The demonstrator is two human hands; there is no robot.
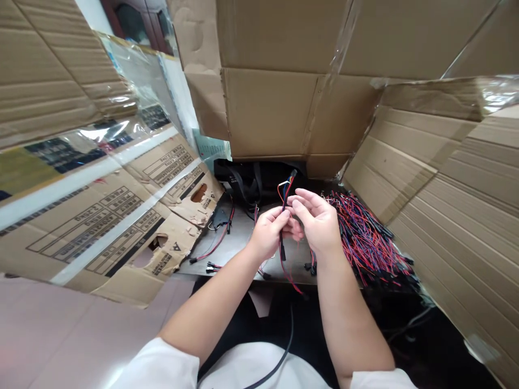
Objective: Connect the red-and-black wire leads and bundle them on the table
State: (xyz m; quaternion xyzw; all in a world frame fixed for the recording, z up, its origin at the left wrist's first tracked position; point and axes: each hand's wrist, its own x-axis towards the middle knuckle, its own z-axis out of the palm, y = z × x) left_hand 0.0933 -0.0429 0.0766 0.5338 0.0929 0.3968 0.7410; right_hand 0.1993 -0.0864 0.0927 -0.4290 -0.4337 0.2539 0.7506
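Note:
A wire harness point(285, 201) with red, blue, black and other coloured wires stands nearly upright between my hands. My left hand point(269, 231) pinches its dark middle section between thumb and fingers. Above the grip, the coloured wires fan out to a dark connector end; below, a black connector point(283, 253) and red-black leads hang down. My right hand point(318, 220) is just to the right of the harness, fingers stretched out and slightly apart, tips close to the wires. Whether those fingertips touch the harness is hard to tell.
A big heap of red, blue and black wires point(371, 240) covers the table's right side. Loose connector leads point(213, 248) lie on the grey tabletop point(243, 237) at left. A black bag point(263, 181) sits behind. Cardboard walls point(279, 113) enclose the back and sides.

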